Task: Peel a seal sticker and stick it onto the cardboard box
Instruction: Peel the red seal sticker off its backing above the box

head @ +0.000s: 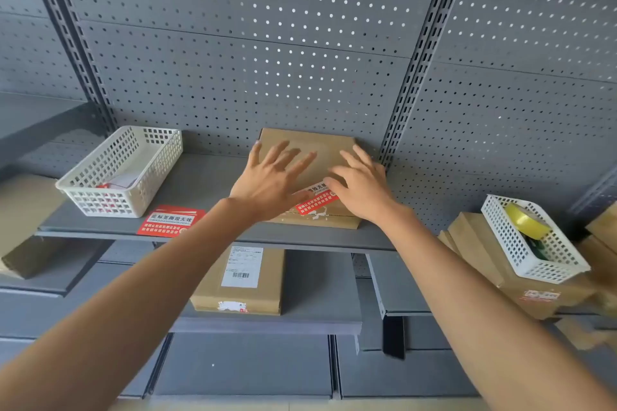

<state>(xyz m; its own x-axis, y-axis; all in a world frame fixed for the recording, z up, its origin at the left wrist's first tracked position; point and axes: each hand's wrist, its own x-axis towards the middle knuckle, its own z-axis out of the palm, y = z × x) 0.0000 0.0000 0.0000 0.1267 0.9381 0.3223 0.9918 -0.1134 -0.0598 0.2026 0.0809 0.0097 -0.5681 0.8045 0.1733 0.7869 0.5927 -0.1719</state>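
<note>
A flat brown cardboard box (309, 147) lies on the grey shelf (207, 183) against the pegboard. A red and white seal sticker (315, 198) lies across its near top edge, partly covered by my hands. My left hand (272, 177) rests flat on the box's left part with fingers spread. My right hand (362, 185) lies flat on the box's right part, its thumb side touching the sticker. A second red seal sticker (172, 221) lies on the shelf's front edge, left of the box.
A white mesh basket (123, 170) with papers stands left on the shelf. Right, another white basket (531, 240) holding a yellow tape roll (526, 220) sits on stacked cartons. A labelled box (240, 280) lies on the lower shelf. Grey pegboard (300, 43) backs everything.
</note>
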